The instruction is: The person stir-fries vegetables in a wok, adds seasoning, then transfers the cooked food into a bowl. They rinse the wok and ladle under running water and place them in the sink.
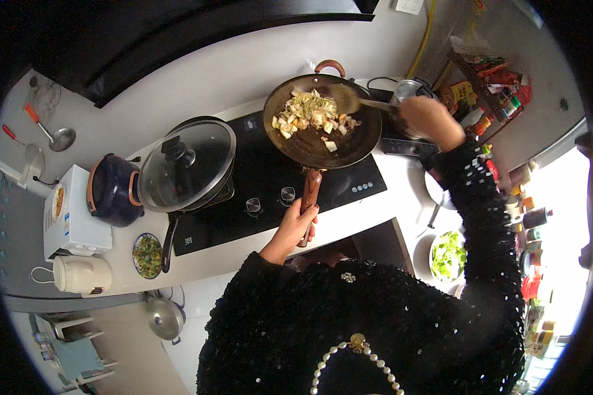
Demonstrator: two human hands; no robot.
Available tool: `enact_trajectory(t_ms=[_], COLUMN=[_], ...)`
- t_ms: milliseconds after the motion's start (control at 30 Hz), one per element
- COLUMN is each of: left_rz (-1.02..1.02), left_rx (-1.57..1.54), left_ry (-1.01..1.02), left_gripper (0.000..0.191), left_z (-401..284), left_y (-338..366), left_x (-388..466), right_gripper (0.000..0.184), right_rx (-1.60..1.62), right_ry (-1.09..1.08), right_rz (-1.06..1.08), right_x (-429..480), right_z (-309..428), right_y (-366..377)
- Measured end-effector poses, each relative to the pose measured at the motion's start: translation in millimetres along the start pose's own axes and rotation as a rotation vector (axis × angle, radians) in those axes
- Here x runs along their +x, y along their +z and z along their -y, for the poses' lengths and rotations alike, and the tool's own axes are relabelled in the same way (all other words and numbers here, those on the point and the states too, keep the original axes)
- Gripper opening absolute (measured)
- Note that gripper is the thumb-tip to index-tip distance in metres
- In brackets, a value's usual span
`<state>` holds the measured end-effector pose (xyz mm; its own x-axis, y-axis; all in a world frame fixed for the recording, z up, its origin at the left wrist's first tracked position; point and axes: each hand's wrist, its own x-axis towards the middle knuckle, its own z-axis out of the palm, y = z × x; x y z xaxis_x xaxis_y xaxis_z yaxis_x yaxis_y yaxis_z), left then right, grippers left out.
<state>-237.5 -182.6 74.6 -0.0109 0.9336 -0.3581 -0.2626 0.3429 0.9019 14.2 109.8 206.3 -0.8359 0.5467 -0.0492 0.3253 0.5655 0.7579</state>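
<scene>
My left hand grips the brown wooden handle of a dark wok, tilted over the black glass cooktop. Chopped pale food pieces lie mostly in the wok's far half, with a few loose bits nearer me. My right hand, blurred, is closed on the shaft of a spatula. The spatula's blurred head is inside the wok, at the right of the food. A small loop handle stands on the wok's far rim.
Left on the cooktop stands a lidded pan, its black handle jutting past the front edge. A plate of green food, an electric kettle and a dark blue pot are farther left. At right sits a bowl of green leaves.
</scene>
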Motion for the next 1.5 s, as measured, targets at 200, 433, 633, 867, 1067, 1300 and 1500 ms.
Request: enact_trajectory(t_ms=[200, 433, 633, 867, 1067, 1300, 1500], left_rz=[-0.041, -0.009, -0.019, -0.011, -0.027, -0.068, -0.077], left_rx=[0.085, 0.129, 0.118, 0.096, 0.124, 0.123, 0.116], left_ry=[-0.022, -0.017, -0.059, -0.046, -0.065, -0.032, -0.053], left_gripper=[0.019, 0.021, 0.020, 0.020, 0.020, 0.017, 0.016], left_z=[-7.5, -20.9, -19.4, -16.2, -17.7, -22.8, -22.5], left_y=[-5.5, -20.1, -21.2, -23.2, -24.0, -22.2, -24.4], left_x=[-3.3, -1.9, -0.1, 2.7, 2.1, 1.2, -4.7], right_gripper=[0.035, 0.030, 0.033, 0.051, 0.055, 0.051, 0.052], right_rx=[1.303, 1.991, 1.474, 0.976, 0.894, 0.723, 0.909], right_ry=[0.426, 0.564, 0.404, 0.281, 0.051, 0.139, 0.404], right_rz=[0.783, 0.301, -0.331, -0.184, -0.379, -0.237, -0.104], right_x=[25.5, 21.6, -8.3, -79.4, -14.2, -2.9, 8.5], right_z=[-33.4, 74.9, 96.1, 79.9, 67.3, 45.7, 96.5], right_y=[15.8, 32.9, 3.2, -53.1, -23.5, -4.8, -8.0])
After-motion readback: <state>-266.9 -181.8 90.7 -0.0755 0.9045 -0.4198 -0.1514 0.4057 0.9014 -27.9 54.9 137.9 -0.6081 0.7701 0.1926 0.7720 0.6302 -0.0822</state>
